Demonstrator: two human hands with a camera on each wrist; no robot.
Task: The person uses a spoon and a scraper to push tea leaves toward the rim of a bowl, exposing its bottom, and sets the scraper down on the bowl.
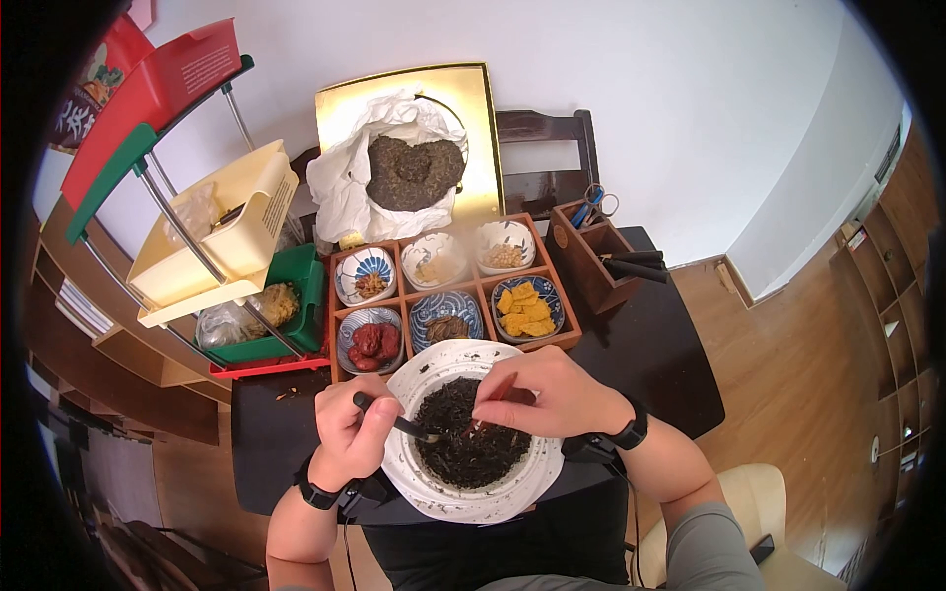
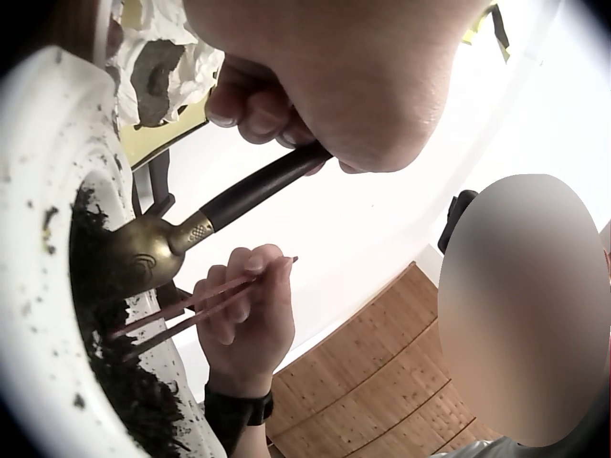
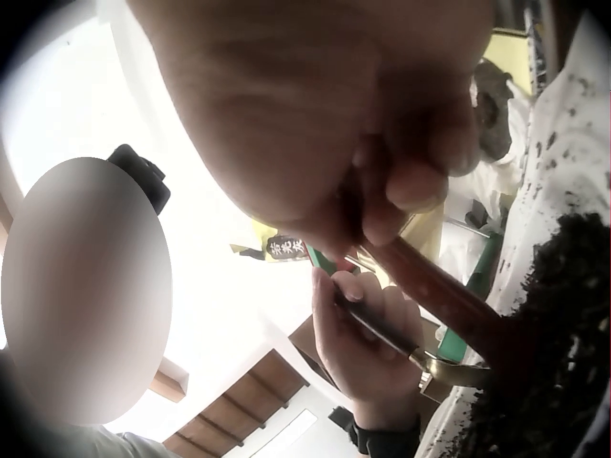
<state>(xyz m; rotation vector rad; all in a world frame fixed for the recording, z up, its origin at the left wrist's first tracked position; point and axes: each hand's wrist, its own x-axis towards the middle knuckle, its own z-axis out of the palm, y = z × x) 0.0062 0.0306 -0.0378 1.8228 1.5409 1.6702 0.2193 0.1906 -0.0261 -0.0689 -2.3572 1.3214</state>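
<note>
Pinching tongs (image 3: pixel 434 292) with right hand (image 1: pixel 552 394), gripping brass spoon (image 2: pixel 148 256) by handle (image 2: pixel 267 187) with left hand (image 1: pixel 350 431). Treat dark leaves (image 1: pixel 471 461) as probably light, brittle.

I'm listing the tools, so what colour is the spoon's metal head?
The spoon's head is dull gold, showing best in the left wrist view.

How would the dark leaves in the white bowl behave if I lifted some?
The leaves look loose and shredded, so they'd probably slide apart rather than lift as one clump. Their thin strips suggest they're light, perhaps brittle. They'd likely scatter easily too, judging by the flecks on the rim of the bowl.
</note>
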